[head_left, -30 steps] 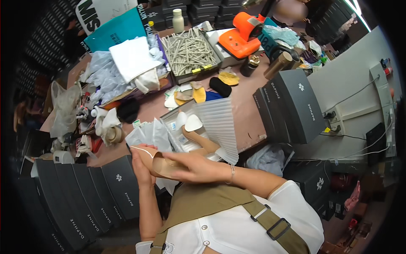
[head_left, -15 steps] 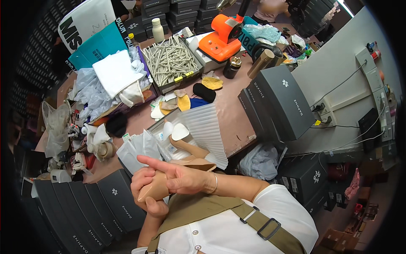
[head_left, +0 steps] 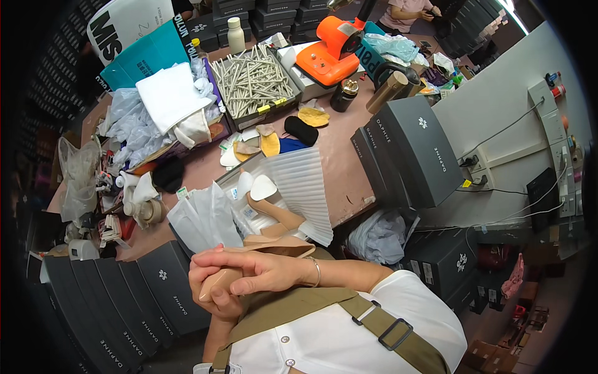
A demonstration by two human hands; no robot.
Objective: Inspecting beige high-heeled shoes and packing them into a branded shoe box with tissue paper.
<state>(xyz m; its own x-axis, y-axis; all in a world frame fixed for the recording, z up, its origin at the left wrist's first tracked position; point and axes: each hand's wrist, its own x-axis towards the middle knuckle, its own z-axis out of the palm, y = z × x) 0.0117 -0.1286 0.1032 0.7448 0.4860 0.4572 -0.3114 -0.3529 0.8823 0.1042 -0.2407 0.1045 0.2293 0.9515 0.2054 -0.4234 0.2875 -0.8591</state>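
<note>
Close to my body, I hold a beige pointed-toe pump in both hands. My left hand is closed around the toe from below, its thumb along the upper. From the right, my right hand lies over the shoe with its fingers bent across it. The shoe's open back shows past the wrist; much of its middle is hidden. Just beyond my hands, an open shoe box holds another beige pump, a white oval pad and white corrugated wrapping. White tissue spills over its left side.
Dark shoe boxes stand at the left and right. Farther back are a tray of pale sticks, an orange device, a dark jar and yellow sponges. White cloths lie at the left.
My right index finger, stretched out before, has bent down over the shoe. Both hands and the shoe have shifted slightly left, and the tissue beside the box looks more spread out.
</note>
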